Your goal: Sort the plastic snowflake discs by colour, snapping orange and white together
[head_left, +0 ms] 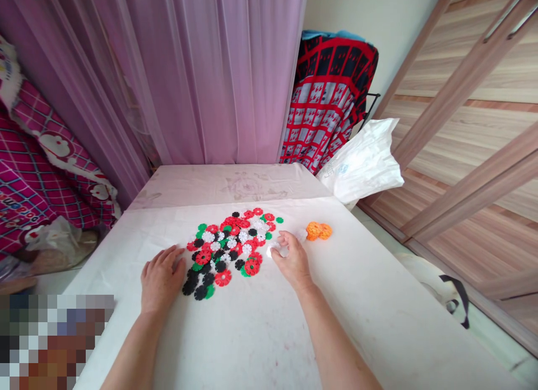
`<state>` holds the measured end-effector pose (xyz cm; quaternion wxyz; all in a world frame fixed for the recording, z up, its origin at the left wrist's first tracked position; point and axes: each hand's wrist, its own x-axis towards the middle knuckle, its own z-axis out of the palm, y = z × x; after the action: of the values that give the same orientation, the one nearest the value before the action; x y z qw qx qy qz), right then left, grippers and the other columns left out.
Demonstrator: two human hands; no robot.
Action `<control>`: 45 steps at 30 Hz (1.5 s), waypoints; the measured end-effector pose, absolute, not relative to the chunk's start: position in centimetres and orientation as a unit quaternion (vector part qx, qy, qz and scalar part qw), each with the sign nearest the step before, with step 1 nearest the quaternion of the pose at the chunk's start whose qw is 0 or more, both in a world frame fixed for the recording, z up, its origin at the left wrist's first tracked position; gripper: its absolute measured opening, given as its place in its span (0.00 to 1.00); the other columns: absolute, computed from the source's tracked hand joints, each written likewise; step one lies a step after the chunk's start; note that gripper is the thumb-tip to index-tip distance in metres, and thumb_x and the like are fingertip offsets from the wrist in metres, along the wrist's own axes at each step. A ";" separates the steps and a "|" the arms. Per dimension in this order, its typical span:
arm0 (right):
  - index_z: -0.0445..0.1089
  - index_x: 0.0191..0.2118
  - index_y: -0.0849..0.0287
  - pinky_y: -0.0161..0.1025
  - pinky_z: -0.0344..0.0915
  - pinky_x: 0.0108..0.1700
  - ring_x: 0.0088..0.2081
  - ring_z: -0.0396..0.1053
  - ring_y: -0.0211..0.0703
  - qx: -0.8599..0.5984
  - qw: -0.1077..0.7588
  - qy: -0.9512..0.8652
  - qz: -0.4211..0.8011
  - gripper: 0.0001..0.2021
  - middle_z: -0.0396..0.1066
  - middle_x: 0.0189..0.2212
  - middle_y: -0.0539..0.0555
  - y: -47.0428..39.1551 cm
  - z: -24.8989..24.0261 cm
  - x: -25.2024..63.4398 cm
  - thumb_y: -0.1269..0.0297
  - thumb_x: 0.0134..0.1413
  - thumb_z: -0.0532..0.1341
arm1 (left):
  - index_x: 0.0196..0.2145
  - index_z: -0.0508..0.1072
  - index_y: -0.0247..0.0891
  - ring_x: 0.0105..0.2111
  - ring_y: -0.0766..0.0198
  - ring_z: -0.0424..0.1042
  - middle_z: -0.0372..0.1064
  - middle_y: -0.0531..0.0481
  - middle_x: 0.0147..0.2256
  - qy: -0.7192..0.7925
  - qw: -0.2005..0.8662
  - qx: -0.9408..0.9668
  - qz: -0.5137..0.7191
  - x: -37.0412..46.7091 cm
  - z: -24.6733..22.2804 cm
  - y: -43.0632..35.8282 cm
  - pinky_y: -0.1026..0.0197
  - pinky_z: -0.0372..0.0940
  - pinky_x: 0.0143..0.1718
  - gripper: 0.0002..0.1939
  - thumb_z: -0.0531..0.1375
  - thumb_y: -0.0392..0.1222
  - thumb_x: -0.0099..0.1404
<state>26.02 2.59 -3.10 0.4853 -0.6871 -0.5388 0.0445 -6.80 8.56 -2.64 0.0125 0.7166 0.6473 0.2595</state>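
Note:
A loose pile of notched, flower-shaped plastic discs in red, black, green and white lies in the middle of the table, with a red disc (203,256) and a black disc (200,292) on its near side. At the pile's left edge, my left hand (162,278) rests on the cloth, fingers loosely spread and holding nothing. My right hand (293,261) is at the pile's right side, its thumb and fingers curled around a white disc (271,250). Just beyond that hand, another white disc (302,233) sits beside a small heap of orange discs (318,231).
A pale cloth covers the table (235,339). Purple curtains (235,70) hang behind it. A white plastic bag (365,160) stands at the far right corner, near a red-and-black patterned cloth (311,104). Wooden cabinet doors (471,132) line the right.

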 end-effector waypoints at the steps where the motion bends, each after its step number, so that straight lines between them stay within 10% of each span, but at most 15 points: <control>1: 0.68 0.49 0.56 0.43 0.69 0.45 0.36 0.71 0.43 -0.696 0.477 -0.535 0.043 0.21 0.75 0.38 0.53 2.3 -3.2 26.1 0.62 0.45 0.62 | 0.48 0.78 0.43 0.56 0.47 0.69 0.73 0.45 0.55 0.647 0.013 0.717 0.260 -6.8 -2.7 8.6 0.41 0.60 0.58 0.19 0.51 0.46 0.68; 23: 0.73 0.39 0.54 0.36 0.60 0.34 0.33 0.73 0.42 -0.809 0.237 -0.537 0.008 0.06 0.77 0.32 0.51 -1.6 -1.7 24.3 0.61 0.55 0.64 | 0.48 0.77 0.43 0.58 0.46 0.68 0.73 0.46 0.55 0.647 0.021 0.718 0.255 -6.7 -2.6 8.4 0.41 0.60 0.59 0.19 0.49 0.46 0.68; 45: 0.67 0.61 0.48 0.40 0.68 0.42 0.41 0.79 0.48 -0.800 -0.006 -0.597 0.058 0.21 0.80 0.38 0.58 -0.5 1.5 23.1 0.62 0.69 0.47 | 0.49 0.77 0.41 0.58 0.48 0.68 0.72 0.45 0.57 0.640 0.018 0.731 0.235 -7.1 -2.7 8.5 0.43 0.60 0.58 0.20 0.49 0.46 0.69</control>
<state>23.13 -0.46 1.48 -0.0059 -0.7998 -0.5974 0.0583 -7.10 8.52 -2.75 0.0176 0.7312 0.6403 0.2349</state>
